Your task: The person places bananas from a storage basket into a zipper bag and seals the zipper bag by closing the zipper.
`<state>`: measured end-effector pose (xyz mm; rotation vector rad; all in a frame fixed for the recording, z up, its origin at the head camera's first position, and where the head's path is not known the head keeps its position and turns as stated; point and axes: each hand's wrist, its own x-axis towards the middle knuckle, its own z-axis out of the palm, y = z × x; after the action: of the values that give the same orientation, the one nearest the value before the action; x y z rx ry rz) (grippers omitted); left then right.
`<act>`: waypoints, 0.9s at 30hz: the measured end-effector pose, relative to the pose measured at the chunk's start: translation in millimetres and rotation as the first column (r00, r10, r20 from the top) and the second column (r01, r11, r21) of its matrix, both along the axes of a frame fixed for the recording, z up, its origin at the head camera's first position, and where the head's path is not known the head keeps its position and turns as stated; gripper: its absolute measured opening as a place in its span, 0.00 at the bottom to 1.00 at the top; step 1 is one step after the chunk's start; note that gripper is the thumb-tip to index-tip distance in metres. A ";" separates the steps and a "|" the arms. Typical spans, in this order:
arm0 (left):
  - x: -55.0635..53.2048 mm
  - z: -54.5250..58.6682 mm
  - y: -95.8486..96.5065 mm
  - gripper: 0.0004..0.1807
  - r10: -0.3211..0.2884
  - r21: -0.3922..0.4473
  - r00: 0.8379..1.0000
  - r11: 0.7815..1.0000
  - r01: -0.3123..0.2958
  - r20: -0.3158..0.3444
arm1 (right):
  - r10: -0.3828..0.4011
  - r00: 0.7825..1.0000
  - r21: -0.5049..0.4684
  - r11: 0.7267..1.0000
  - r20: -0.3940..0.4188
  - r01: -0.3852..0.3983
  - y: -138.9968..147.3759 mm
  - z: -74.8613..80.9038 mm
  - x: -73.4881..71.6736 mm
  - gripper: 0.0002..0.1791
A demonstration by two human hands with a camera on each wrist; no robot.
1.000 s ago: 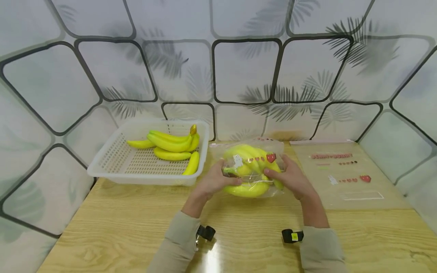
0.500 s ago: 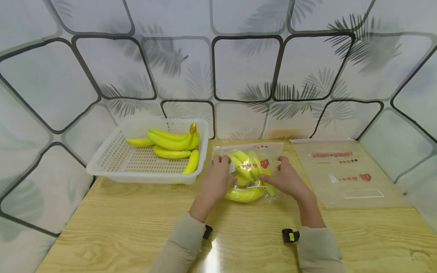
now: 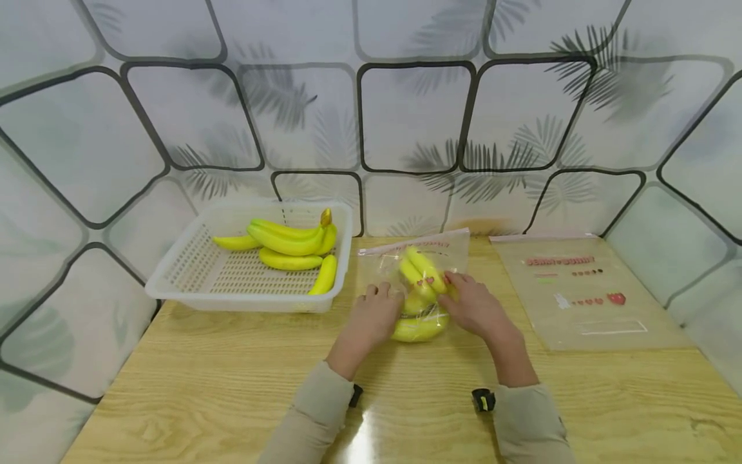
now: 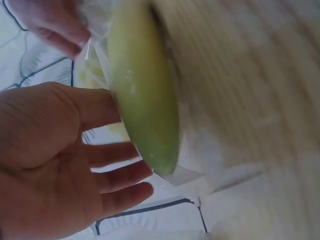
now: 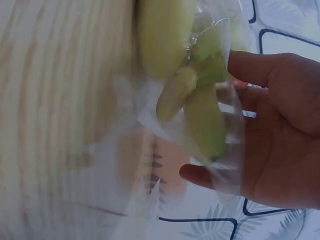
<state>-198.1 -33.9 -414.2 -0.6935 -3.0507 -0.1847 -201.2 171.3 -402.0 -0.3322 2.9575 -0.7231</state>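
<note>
A clear zip bag with strawberry and heart prints holds several yellow bananas, at the middle of the table. My left hand lies along the bag's left side. In the left wrist view its fingers are nearly straight, the tips at a greenish banana end under the plastic. On the right side my right hand touches the bag. The right wrist view shows its fingers spread and extended along the plastic, beside bananas inside. The bag's pink zip edge lies beyond both hands.
At left stands a white perforated basket with more bananas in it. A flat printed zip bag lies on the wooden table at right. A patterned backdrop rises behind and at both sides.
My left hand has shifted from the bag's lower side to along its left edge. My right hand has moved left, and the bag is narrower, its bananas bunched closer and its zip edge tilted.
</note>
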 end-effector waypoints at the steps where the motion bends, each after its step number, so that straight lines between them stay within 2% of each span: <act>1: 0.1 1.3 1.3 0.24 -0.009 0.024 1.000 1.000 0.010 -0.022 | 0.002 1.000 0.013 1.000 0.027 -0.002 2.0 -1.4 -0.7 0.34; 4: -1.1 4.8 4.9 0.34 -0.057 0.072 0.996 0.995 0.062 -0.073 | 0.016 0.996 0.035 0.999 0.088 -0.019 8.8 -5.6 -3.0 0.37; 7: -1.6 7.0 7.4 0.35 -0.104 0.034 0.994 0.994 0.105 -0.044 | 0.027 0.995 0.048 0.998 0.097 -0.032 12.6 -10.6 -6.5 0.37; 10: -2.3 5.8 6.6 0.32 -0.109 -0.034 0.993 0.993 0.110 0.035 | 0.031 0.999 0.069 0.997 0.021 -0.032 8.8 -12.4 -7.2 0.36; 12: -3.6 5.6 4.4 0.29 -0.102 -0.034 0.993 0.994 0.104 0.057 | 0.027 0.999 0.066 0.998 -0.039 -0.025 4.0 -12.4 -6.3 0.36; 14: -5.6 6.8 1.2 0.27 -0.083 0.027 0.994 0.996 0.081 0.074 | 0.041 0.995 0.033 0.999 -0.086 -0.038 -0.2 -11.3 -4.6 0.35; 16: -7.4 10.2 -1.5 0.26 -0.052 0.122 0.995 0.992 0.042 0.081 | 0.066 0.994 -0.016 0.998 -0.090 -0.067 -2.3 -11.0 -3.8 0.35; 18: -9.1 14.3 -2.9 0.31 -0.016 0.236 0.995 0.972 -0.007 0.096 | 0.096 0.992 -0.056 0.993 -0.087 -0.101 -3.0 -11.0 -3.7 0.33; 20: -9.7 16.8 -5.3 0.41 -0.009 0.317 0.993 0.948 -0.029 0.118 | 0.124 0.989 -0.069 0.989 -0.084 -0.130 -4.6 -11.0 -3.8 0.32; 24: -13.7 13.7 -8.2 0.54 -0.065 0.372 0.989 0.928 0.011 0.132 | 0.111 0.990 -0.034 0.993 -0.083 -0.114 -6.6 -8.9 -3.7 0.30; 27: -16.5 7.6 -12.0 0.53 -0.092 0.384 0.989 0.922 0.040 0.119 | 0.059 0.991 0.005 0.998 -0.121 -0.059 -8.7 -6.9 -2.4 0.29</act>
<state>-214.6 -45.9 -406.5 -0.7785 -2.9726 -0.8331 -203.6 162.6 -408.9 -0.4781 3.0463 -0.7186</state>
